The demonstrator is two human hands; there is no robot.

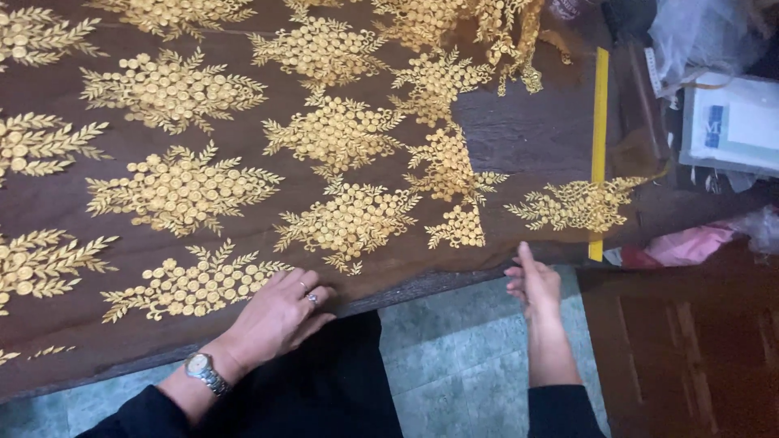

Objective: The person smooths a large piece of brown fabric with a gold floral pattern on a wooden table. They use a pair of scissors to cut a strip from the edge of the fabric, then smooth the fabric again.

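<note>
Dark wooden desk (pixel 527 134) carries sheer brown fabric (pixel 243 203) with gold embroidery, spread mostly flat; its far right part remains bunched. Left hand (pixel 276 316) lies flat on the near hem, fingers extended. Right hand (pixel 533 284) pinches the fabric edge beside a yellow ruler (pixel 600 130).

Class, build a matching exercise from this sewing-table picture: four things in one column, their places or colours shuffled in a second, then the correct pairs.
Things:
1. left hand
2. right hand
3. ruler
4. wristwatch

Places or colours:
A. yellow, lying upright across the table's right side
B. silver, on the left wrist
C. flat on the gold-embroidered fabric
D. at the fabric's near edge, fingers pinched

Pairs: 1-C, 2-D, 3-A, 4-B
</note>
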